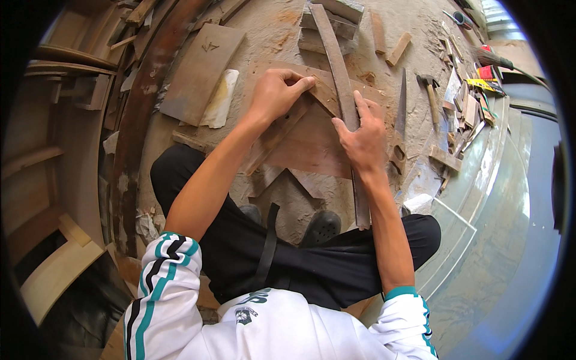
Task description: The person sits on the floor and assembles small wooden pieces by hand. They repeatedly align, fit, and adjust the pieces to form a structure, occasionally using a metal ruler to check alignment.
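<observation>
A long narrow wooden strip (336,57) runs from stacked blocks at the far side down to the floor before my right knee. My right hand (365,139) grips it near its middle, thumb on its left side and fingers along its right. With its thumb and fingers closed, my left hand (277,95) holds a short piece of wood (324,96), whose right end lies against the strip. Beneath them is a flat wooden board (312,144), with another wooden bar (279,139) lying slantwise across its left part. My left fingertips are partly hidden.
Grey blocks (327,37) are stacked at the far side. A handsaw (401,111) and a hammer (431,102) lie to the right, beside a heap of wood scraps (469,111). A wide board (204,72) rests at the left. V-shaped wood (287,177) lies before my feet.
</observation>
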The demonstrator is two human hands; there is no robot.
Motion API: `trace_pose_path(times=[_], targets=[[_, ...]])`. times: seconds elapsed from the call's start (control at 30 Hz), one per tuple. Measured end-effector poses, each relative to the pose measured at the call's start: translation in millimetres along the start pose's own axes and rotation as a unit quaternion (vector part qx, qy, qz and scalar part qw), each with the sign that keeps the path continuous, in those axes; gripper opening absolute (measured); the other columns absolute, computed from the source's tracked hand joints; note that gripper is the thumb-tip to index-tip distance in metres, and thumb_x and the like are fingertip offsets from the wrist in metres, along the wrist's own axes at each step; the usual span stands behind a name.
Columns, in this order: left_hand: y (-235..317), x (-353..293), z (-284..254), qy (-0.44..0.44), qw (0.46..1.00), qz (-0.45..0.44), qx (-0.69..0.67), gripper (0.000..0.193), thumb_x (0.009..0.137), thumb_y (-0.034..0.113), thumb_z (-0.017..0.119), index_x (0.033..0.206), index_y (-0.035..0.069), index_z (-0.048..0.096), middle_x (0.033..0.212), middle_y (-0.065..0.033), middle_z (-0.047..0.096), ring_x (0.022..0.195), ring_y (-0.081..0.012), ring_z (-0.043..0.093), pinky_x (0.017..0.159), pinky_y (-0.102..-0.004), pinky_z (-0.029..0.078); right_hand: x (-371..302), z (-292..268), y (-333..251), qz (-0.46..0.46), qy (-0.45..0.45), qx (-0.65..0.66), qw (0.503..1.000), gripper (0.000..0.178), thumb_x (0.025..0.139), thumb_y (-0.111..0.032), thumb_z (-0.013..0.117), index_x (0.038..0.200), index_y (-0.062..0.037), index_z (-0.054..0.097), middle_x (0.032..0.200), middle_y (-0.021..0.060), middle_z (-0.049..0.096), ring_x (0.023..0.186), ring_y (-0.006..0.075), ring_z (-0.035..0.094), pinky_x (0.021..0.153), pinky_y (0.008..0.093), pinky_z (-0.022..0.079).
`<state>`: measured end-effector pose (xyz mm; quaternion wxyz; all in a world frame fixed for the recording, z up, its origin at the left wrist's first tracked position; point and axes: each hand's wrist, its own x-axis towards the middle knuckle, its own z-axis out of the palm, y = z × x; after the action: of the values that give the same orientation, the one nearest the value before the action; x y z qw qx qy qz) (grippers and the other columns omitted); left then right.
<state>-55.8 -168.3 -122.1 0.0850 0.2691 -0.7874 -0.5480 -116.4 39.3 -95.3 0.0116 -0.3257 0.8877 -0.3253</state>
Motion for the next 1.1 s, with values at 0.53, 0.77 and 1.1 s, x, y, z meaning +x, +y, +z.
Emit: trace_pose_path(times=[0.53, 0.77, 1.1], targets=[[-17, -11, 32, 0.158, 0.981, 0.086, 0.069, 0.031, 0.094, 0.034, 0.074, 0.098, 0.004, 0.080, 0.089, -0.0142, 0.073, 0.074, -0.0226, 0.067, 0.071, -0.0349, 0.053, 1, 4, -1, 0.014, 0.000, 0.014, 1.000, 0.067, 0.078, -0.013, 0.080, 0.137, 0.0087, 0.056, 0.121, 0.0250, 0.061, 0.105, 0.0428, 0.065, 0.089, 0.0450, 0.054], [-14, -13, 30, 0.156, 0.982, 0.083, 0.064, 0.030, 0.093, 0.033, 0.075, 0.098, 0.004, 0.080, 0.088, -0.0136, 0.073, 0.074, -0.0223, 0.067, 0.070, -0.0341, 0.052, 41, 5, 11, 0.001, -0.030, 0.080, 0.996, 0.072, 0.075, -0.022, 0.084, 0.135, 0.0084, 0.058, 0.131, 0.0258, 0.061, 0.116, 0.0398, 0.064, 0.101, 0.0406, 0.051], [-14, -12, 31, 0.152, 0.982, 0.088, 0.074, 0.030, 0.092, 0.034, 0.077, 0.099, 0.005, 0.081, 0.088, -0.0143, 0.072, 0.073, -0.0219, 0.068, 0.069, -0.0339, 0.053, 94, 26, 25, -0.012, -0.193, 0.109, 0.975, 0.097, 0.070, -0.040, 0.092, 0.145, 0.0064, 0.051, 0.140, 0.0271, 0.055, 0.130, 0.0354, 0.056, 0.109, 0.0376, 0.046]])
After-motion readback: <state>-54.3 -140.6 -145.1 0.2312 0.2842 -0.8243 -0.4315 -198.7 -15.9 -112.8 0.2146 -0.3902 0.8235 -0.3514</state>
